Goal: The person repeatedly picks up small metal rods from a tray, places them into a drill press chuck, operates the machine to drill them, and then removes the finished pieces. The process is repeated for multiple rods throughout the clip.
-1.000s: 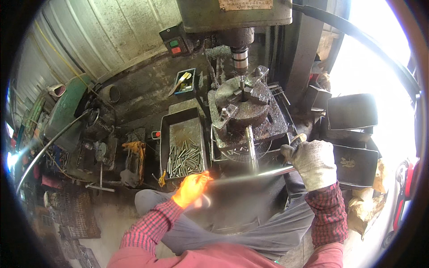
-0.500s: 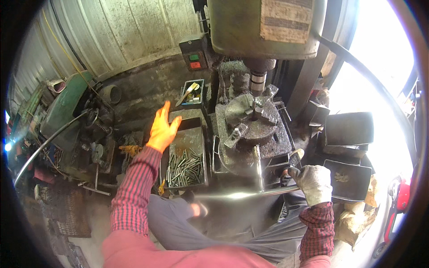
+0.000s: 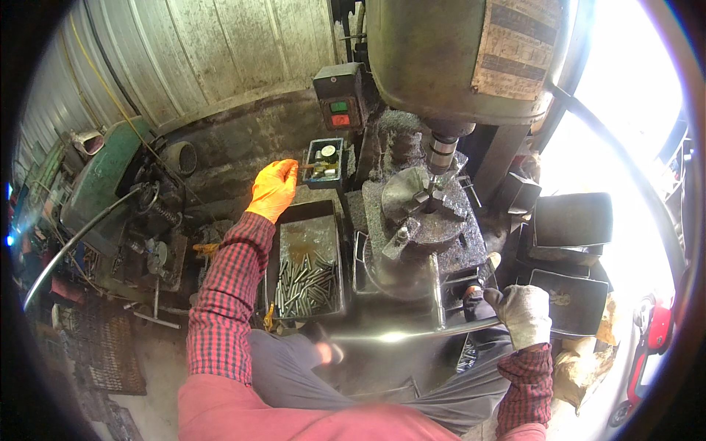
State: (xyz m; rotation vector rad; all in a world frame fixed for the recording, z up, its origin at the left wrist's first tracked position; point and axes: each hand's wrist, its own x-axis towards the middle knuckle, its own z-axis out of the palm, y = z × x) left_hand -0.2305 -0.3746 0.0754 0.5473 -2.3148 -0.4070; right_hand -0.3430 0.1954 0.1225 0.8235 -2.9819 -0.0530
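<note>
Orange-gloved left hand now farther forward – open, empty, right hand's grip still closed round steel lever.

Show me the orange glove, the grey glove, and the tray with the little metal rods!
orange glove [image 3: 273, 189], head view, back of the left hand.
grey glove [image 3: 525, 314], head view, back of the right hand gripping a long metal bar.
tray of metal rods [image 3: 305, 234], head view, bare floor of the tray.
</note>
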